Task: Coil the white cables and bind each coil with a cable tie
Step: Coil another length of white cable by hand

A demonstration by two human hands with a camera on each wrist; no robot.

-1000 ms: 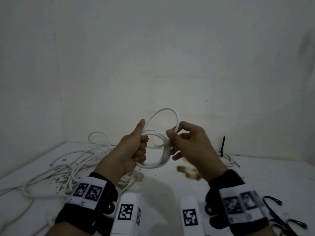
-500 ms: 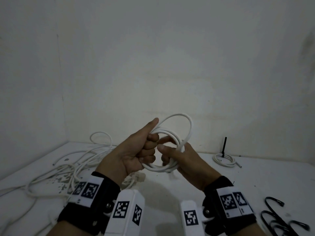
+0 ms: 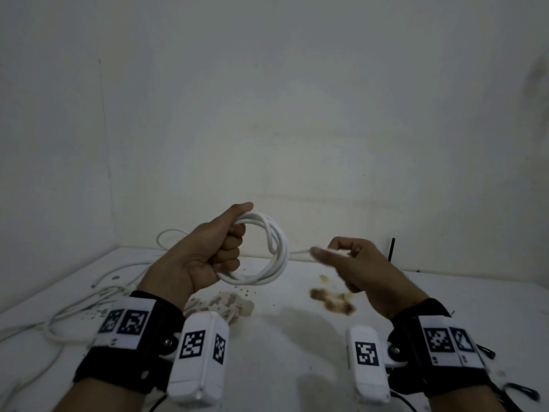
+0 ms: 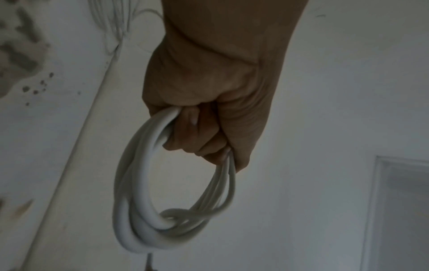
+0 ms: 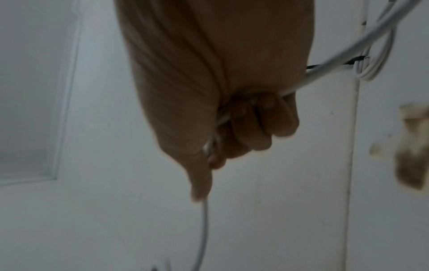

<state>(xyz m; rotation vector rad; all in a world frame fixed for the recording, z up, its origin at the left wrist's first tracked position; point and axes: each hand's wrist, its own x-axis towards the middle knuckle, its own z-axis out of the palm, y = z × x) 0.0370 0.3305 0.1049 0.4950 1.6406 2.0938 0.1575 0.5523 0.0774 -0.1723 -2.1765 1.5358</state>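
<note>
I see a white cable coil [image 3: 269, 257] of several round loops held upright above the table, its tail end [image 3: 298, 251] running out sideways to the right. More loose white cables [image 3: 89, 298] sprawl tangled on the table at left.

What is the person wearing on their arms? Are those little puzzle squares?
Each wrist wears a wide black strap: left wristband, right wristband. White labels on the bands carry black-and-white square code patterns. A rounded white box with similar codes is fixed to each: left camera box, right camera box. The hands are bare.
</note>
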